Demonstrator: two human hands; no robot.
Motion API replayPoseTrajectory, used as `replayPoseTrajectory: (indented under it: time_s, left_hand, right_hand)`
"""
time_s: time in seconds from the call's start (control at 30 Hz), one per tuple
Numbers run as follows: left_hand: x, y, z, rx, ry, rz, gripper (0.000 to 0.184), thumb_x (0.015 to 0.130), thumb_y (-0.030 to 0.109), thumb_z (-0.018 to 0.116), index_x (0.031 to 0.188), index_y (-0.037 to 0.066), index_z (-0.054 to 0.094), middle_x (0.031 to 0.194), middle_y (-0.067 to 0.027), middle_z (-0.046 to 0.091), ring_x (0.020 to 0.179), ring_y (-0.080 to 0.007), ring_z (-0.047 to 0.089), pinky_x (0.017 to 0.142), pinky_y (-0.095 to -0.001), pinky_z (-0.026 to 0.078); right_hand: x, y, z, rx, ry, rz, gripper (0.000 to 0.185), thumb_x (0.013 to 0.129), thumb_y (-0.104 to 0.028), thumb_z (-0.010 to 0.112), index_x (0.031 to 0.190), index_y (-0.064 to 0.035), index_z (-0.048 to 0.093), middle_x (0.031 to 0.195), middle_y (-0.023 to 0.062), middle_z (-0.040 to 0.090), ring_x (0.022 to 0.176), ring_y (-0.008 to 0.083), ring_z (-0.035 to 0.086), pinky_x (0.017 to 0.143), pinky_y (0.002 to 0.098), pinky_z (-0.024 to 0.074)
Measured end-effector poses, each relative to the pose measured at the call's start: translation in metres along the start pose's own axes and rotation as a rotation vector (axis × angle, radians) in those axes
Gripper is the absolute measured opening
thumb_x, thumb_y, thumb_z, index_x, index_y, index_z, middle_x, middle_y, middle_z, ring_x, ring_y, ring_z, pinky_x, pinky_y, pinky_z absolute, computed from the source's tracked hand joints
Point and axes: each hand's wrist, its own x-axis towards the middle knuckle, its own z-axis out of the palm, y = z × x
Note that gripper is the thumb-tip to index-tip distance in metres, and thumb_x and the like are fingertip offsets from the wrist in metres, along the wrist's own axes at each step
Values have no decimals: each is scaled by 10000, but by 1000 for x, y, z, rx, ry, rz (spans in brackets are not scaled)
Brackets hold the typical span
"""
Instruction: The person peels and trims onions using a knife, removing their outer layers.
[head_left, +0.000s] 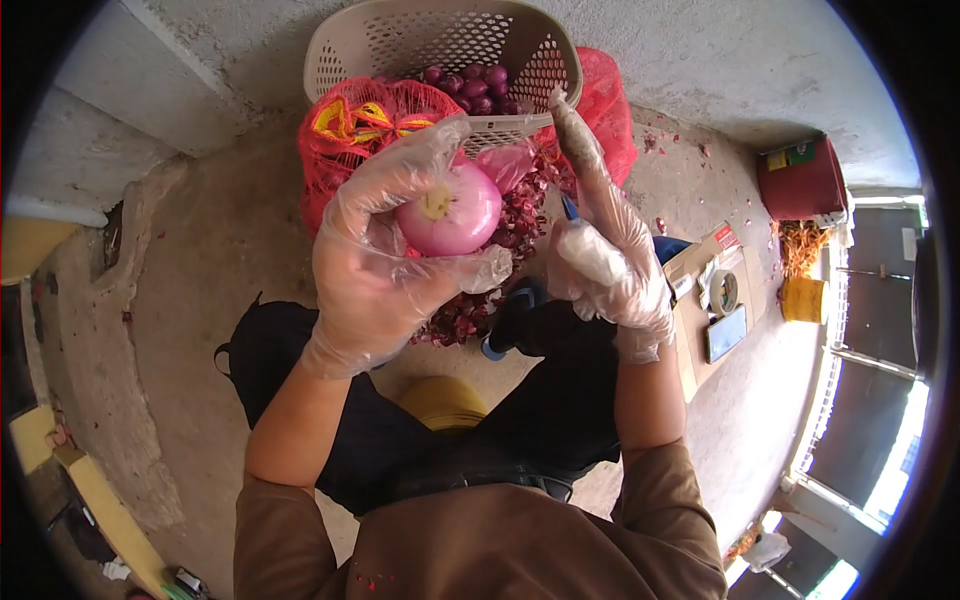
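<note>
Left hand (365,265): fingers gripping red onion (468,212), apparently peeled. Right hand (625,265): index extended, other fingers closed around blue-tipped tool (570,207). Onion skins (525,215) shed; bulbs (480,88) in basket (345,45), peel state unclear.

Bright light came in near four o'clock, through the gaps (903,460), and made the floor (760,410) there almost white. Straight things looked bent near the round, black edges. The middle looked mostly clear.

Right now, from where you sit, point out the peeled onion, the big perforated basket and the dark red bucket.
Peeled onion (471,208): head view, its smooth pink side.
Perforated basket (430,40): head view, its inner wall.
Dark red bucket (797,182): head view, its side.
</note>
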Motion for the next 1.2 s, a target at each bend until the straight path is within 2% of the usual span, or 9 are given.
replayPoseTrajectory:
  time_s: [0.1,0.17,0.3,0.37,0.4,0.5,0.6,1.0,1.2]
  left_hand:
    - [-1,0,4,-41,46,-46,665,675,-80,844,1235,51,509,1397,-197,493,1330,-313,481,1107,-438,429]
    - [-1,2,2,-39,41,-79,660,681,-77,843,1235,47,507,1397,-194,492,1326,-300,484,1110,-435,428]
    - [-2,1,5,-124,35,-126,626,717,-75,822,1243,42,503,1403,-181,490,1311,-267,498,1104,-423,438]
    - [-3,4,7,-132,98,-227,622,725,11,845,1250,37,514,1407,-183,506,1324,-290,494,1127,-449,403]
    - [-3,6,8,-136,130,-277,625,728,54,857,1254,35,519,1408,-184,515,1331,-301,493,1138,-463,385]
    - [0,12,14,-238,175,-368,632,726,82,864,1260,23,531,1411,-172,517,1332,-285,493,1136,-447,389]
    - [0,10,8,-183,88,-294,574,755,-60,802,1239,36,509,1376,-159,512,1273,-247,531,1064,-395,481]
    - [-1,6,2,-22,-9,-153,567,737,-55,810,1214,33,518,1364,-165,522,1276,-259,528,1081,-394,459]
    - [-2,9,4,-165,47,-328,543,758,-82,770,1224,35,516,1367,-158,521,1253,-241,546,1060,-402,481]
  right_hand:
    - [2,1,5,89,-56,-87,787,916,-181,585,1572,-24,180,1350,157,551,614,70,517,1025,328,417]
    - [2,-1,9,71,-83,-126,780,926,-178,585,1571,-21,176,1326,162,521,609,74,508,1016,319,393]
    - [0,1,9,-29,-145,-57,704,959,-179,566,1563,-35,233,972,83,568,567,71,450,760,281,439]
    - [-2,1,10,-80,-176,-21,668,976,-180,557,1558,-42,261,795,43,591,547,69,421,632,261,463]
    - [-2,3,16,44,-158,7,638,996,-192,531,1565,-78,264,610,-53,395,528,60,374,486,241,315]
    - [-3,2,16,24,-164,13,631,997,-193,528,1566,-96,271,633,-55,425,527,55,356,501,228,330]
    - [-2,7,16,-6,-148,-36,634,997,-203,528,1565,-91,270,630,-55,430,530,53,367,501,227,337]
    - [-3,2,10,49,-137,82,620,984,-168,549,1547,-61,311,642,-56,458,528,31,377,504,209,329]
    - [2,1,15,73,-1,9,576,975,-151,507,1531,-88,368,630,-92,441,518,5,369,491,188,303]
